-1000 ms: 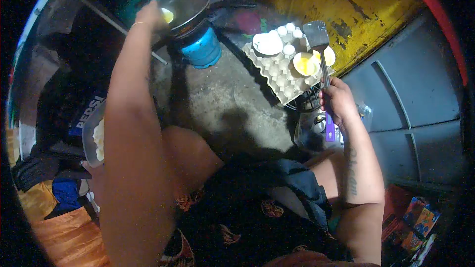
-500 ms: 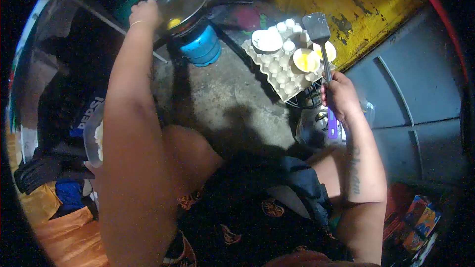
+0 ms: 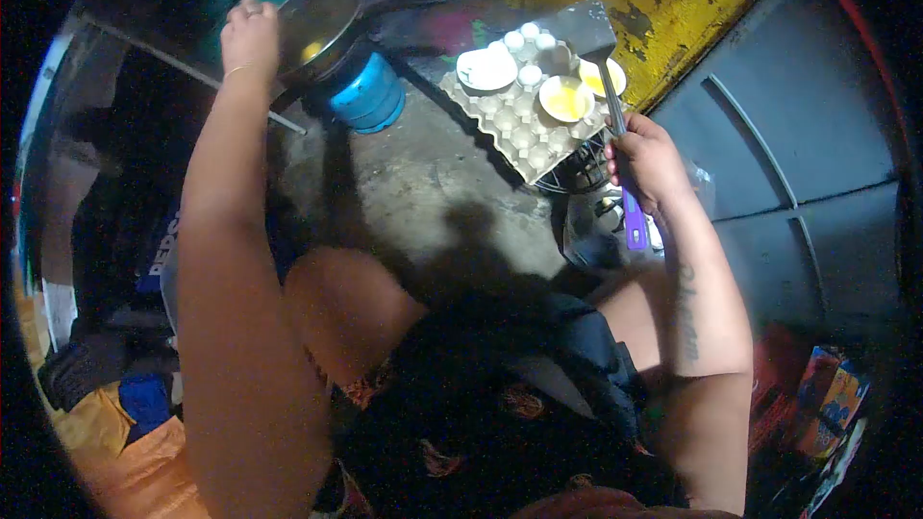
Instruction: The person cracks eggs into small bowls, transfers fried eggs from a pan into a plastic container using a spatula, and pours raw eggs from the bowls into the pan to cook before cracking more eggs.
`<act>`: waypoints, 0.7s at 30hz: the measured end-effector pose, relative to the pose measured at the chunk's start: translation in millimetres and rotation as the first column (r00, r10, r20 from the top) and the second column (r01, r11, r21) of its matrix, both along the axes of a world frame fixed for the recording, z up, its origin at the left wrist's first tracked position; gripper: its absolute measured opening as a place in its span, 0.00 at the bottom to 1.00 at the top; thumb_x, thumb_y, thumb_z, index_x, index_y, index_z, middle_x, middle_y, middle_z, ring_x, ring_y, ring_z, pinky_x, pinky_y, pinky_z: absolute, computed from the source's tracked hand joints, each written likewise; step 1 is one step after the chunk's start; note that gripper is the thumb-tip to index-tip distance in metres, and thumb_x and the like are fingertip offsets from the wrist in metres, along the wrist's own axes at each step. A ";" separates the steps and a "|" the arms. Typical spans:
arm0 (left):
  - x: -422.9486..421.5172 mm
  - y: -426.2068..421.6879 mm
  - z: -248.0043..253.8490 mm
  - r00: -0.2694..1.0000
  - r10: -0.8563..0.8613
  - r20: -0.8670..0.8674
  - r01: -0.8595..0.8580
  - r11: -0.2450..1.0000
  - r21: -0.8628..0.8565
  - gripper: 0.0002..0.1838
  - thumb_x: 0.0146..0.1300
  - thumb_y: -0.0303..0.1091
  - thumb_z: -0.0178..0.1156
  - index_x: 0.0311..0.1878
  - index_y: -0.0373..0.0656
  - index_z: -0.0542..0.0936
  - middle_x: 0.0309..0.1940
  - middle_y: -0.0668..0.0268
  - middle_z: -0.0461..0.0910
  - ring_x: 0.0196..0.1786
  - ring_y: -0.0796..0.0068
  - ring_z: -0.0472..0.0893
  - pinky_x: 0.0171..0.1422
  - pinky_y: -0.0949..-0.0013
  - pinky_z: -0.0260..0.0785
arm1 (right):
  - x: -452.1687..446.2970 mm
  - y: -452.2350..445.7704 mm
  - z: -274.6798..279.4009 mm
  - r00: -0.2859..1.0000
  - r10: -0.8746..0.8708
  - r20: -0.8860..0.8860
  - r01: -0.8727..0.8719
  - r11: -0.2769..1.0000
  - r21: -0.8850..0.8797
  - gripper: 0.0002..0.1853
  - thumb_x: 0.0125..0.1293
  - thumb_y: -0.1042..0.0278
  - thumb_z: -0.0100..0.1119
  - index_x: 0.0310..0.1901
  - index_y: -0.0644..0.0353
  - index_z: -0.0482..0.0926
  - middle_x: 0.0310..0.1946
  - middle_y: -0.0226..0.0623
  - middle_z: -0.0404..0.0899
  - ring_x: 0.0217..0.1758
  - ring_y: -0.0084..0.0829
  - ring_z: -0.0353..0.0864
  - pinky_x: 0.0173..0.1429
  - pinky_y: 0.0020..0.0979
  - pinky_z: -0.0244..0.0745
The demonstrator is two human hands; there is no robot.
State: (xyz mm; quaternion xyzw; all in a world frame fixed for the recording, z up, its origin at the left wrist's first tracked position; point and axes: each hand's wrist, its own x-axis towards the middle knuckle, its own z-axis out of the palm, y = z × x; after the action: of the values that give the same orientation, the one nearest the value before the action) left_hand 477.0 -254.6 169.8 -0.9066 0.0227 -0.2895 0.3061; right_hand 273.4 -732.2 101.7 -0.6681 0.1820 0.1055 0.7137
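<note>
The spatula [image 3: 587, 33] is in the closed grip of the right hand [image 3: 650, 160], near the egg carton [image 3: 507, 121]. The pan [image 3: 332, 14], a yolk [image 3: 311, 51] inside, sits above the blue canister [image 3: 369, 96]; beside it, the left hand's [image 3: 251, 38] grip cannot be told.

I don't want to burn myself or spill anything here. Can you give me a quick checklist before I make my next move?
1. Spatula gripped: ok, right hand is around its handle.
2. Yolk inside the pan: ok.
3. Left hand well away from the pan: not ok, it is close beside the rim.
4. Flame under the pan: cannot tell, hidden from view.
5. Two bowls upright: ok, yellow contents inside.
</note>
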 end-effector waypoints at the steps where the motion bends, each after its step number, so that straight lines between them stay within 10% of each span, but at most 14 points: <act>1: -2.0 -1.8 2.7 1.000 0.018 0.004 -0.018 0.998 -0.068 0.14 0.63 0.32 0.55 0.50 0.40 0.78 0.55 0.55 0.77 0.57 0.53 0.77 0.55 0.55 0.76 | -0.9 -0.8 1.4 1.000 -0.002 -0.004 0.002 1.000 0.003 0.12 0.63 0.77 0.46 0.47 0.64 0.73 0.24 0.33 0.73 0.20 0.24 0.71 0.22 0.27 0.69; 5: -20.4 -39.3 17.0 0.962 0.161 -0.221 -0.249 0.847 -0.469 0.29 0.59 0.49 0.61 0.56 0.36 0.73 0.55 0.46 0.79 0.57 0.47 0.79 0.60 0.53 0.73 | -5.9 -5.0 2.5 1.000 -0.009 0.005 0.009 1.000 0.000 0.12 0.63 0.78 0.46 0.48 0.65 0.73 0.24 0.33 0.73 0.20 0.24 0.71 0.22 0.27 0.70; 7: -34.1 -63.3 1.1 0.957 -0.116 -0.264 -0.098 0.731 -0.676 0.50 0.44 0.59 0.71 0.62 0.29 0.69 0.58 0.41 0.76 0.60 0.49 0.79 0.64 0.57 0.71 | -6.9 -8.0 1.1 1.000 -0.022 0.005 0.021 0.999 0.030 0.12 0.62 0.78 0.46 0.47 0.65 0.73 0.24 0.33 0.73 0.20 0.24 0.71 0.22 0.26 0.70; 12: -67.5 -156.9 -87.4 0.767 -0.604 -0.217 0.095 0.442 -0.892 0.54 0.36 0.50 0.81 0.65 0.31 0.68 0.60 0.43 0.74 0.63 0.49 0.75 0.68 0.59 0.68 | -1.9 -9.8 -2.4 1.000 -0.027 0.004 0.027 0.998 0.058 0.13 0.61 0.78 0.46 0.47 0.65 0.73 0.25 0.34 0.73 0.21 0.24 0.71 0.22 0.26 0.70; 21: -93.0 -261.2 -197.6 0.747 -0.648 -0.149 0.081 0.311 -0.947 0.53 0.35 0.43 0.81 0.65 0.31 0.66 0.57 0.43 0.74 0.62 0.48 0.74 0.68 0.57 0.67 | -9.7 -14.9 9.8 0.999 -0.031 0.016 0.030 0.999 0.044 0.11 0.65 0.79 0.46 0.48 0.63 0.74 0.25 0.30 0.73 0.21 0.21 0.71 0.23 0.25 0.70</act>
State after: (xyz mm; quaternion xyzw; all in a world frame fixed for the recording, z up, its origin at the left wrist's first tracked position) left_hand 384.1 -515.8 -27.9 -0.9291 0.1588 -0.0670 -0.3271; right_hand 263.7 -747.0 111.5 -0.6505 0.1839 0.0928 0.7310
